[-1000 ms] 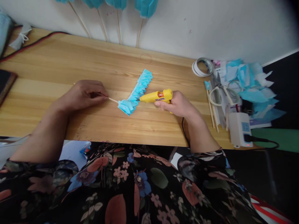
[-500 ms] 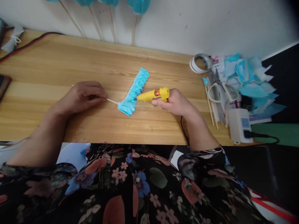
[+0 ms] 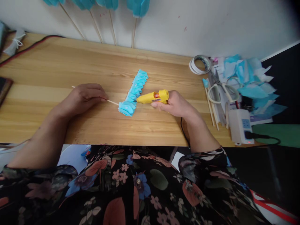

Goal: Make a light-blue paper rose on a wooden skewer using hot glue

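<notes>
In the head view, the left hand (image 3: 85, 98) pinches a thin wooden stick (image 3: 112, 102) between thumb and fingers, and the stick's other end pokes out behind the knuckles. The near end runs into the rolled end of a pleated light-blue strip (image 3: 138, 84), which lies slantwise on the middle of the wooden table (image 3: 93, 68). The right hand (image 3: 175, 104) is wrapped around a yellow glue gun (image 3: 153, 96), its nozzle at the strip's right edge, just above the roll; whether it touches cannot be told. The gun's side bears a dark label (image 3: 155, 100), too small to read.

At the right, a tape roll (image 3: 194, 67) has print inside its core, not legible. Near it lie white-handled scissors (image 3: 219, 83), a few loose sticks (image 3: 212, 109), and blue and white scraps (image 3: 255, 90) over paper with lines of unreadable print. A white power adapter (image 3: 236, 125) carries a blue panel (image 3: 246, 123) with faint markings, a black plug (image 3: 249, 135) and a lit red lamp. Along the wall (image 3: 178, 37), blue paper shapes (image 3: 138, 7) stand on sticks, their tops cut off by the frame.
</notes>
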Tool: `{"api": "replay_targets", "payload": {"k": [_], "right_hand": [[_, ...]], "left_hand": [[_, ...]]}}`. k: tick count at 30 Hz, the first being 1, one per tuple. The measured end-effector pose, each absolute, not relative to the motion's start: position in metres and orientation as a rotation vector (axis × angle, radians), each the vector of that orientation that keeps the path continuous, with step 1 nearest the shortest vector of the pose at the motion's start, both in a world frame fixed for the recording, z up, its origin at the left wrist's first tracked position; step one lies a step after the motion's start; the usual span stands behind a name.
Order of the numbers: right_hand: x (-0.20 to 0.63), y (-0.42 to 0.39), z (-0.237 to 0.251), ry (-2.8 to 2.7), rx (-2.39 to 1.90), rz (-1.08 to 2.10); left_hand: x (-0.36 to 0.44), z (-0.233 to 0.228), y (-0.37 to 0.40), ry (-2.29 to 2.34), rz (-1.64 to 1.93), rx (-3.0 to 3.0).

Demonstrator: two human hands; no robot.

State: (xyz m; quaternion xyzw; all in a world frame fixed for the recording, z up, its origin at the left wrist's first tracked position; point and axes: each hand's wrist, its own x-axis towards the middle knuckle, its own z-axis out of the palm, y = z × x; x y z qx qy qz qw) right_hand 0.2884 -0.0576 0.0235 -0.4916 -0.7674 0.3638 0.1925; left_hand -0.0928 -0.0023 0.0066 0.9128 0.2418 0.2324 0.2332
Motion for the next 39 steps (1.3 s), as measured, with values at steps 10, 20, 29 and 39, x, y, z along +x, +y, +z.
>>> {"api": "replay_targets", "payload": {"k": [10, 20, 29, 39], "right_hand": [[0.279, -0.061, 0.021, -2.080, -1.269, 1.156], [0.288, -0.062, 0.021, -1.723, -1.219, 1.192], [0.283, -0.063, 0.018, -1.686, -1.263, 1.233], [0.271, -0.065, 0.021, -1.874, -1.241, 1.216]], "left_hand": [[-0.102, 0.002, 0.001, 0.689, 0.625, 2.497], [-0.097, 0.005, -0.001, 0.788, 0.573, 2.420], [-0.100, 0.006, 0.000, 0.702, 0.550, 2.401], [-0.097, 0.015, 0.000, 0.774, 0.461, 2.330]]}}
